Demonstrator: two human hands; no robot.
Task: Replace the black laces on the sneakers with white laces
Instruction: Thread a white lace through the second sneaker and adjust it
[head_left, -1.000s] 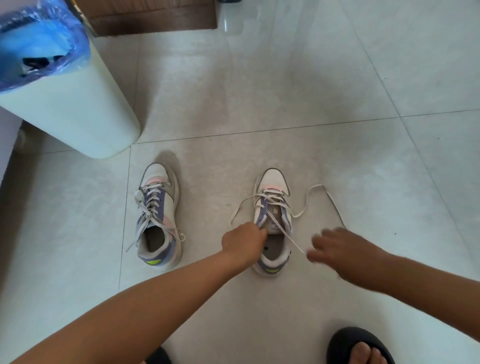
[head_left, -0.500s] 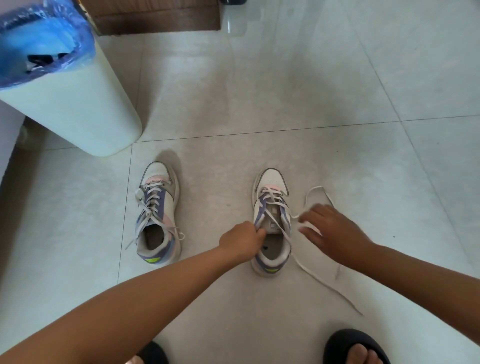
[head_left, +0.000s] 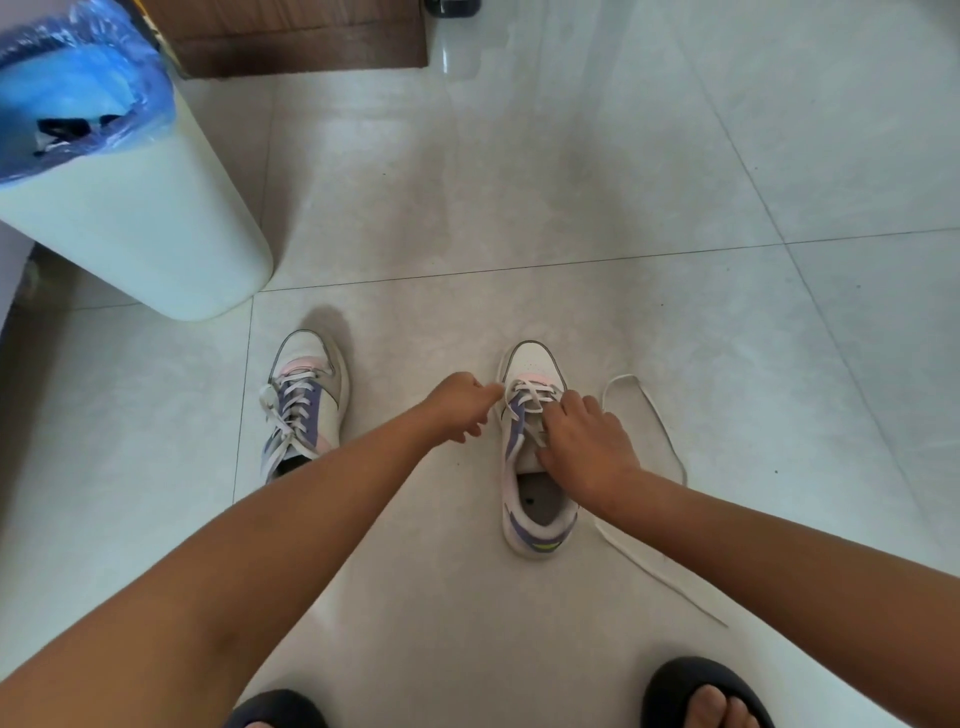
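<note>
Lying lengthwise toe-away on pale glossy floor tiles (head_left: 623, 182): white-and-purple laced sneaker (head_left: 535, 519), left hand (head_left: 460, 408) pinching its white lace (head_left: 644, 566) at the toe eyelets, right hand (head_left: 584, 447) fingers spread, resting on the tongue; matching sneaker (head_left: 306, 395) left, near a white bin (head_left: 135, 244).

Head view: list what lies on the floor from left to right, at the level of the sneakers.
Bin → left sneaker → left hand → right sneaker → loose white lace.
</note>
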